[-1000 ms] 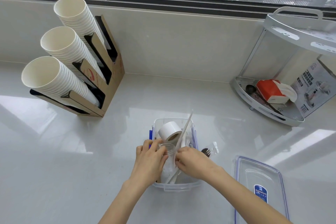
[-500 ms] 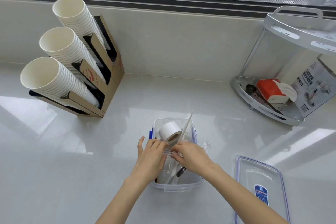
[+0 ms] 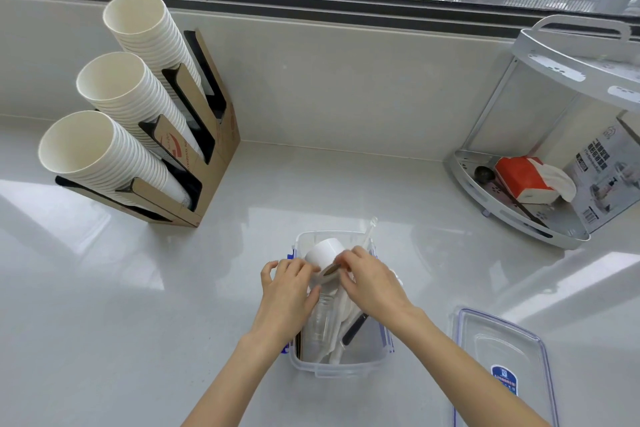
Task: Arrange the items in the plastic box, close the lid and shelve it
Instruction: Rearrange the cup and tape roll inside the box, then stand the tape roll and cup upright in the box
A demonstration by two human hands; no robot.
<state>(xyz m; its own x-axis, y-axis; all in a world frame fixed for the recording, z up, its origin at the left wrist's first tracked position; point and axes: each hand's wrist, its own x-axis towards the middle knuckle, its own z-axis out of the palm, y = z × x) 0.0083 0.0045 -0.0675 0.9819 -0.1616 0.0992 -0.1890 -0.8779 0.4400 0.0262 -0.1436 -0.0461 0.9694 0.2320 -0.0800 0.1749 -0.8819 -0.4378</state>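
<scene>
two hands meet over our clear plastic box (image 3: 337, 366) on the pale surface (image 3: 138, 305): our left hand (image 3: 289, 298) and right hand (image 3: 372, 284) pinch a white tape roll (image 3: 323, 251) inside; the lid (image 3: 502, 364) lies just right.

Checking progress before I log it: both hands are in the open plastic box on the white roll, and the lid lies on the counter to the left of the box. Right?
Not quite. In the head view, the lid lies to the right of the plastic box, not the left. The rest holds: left hand and right hand are on the white roll.
</scene>
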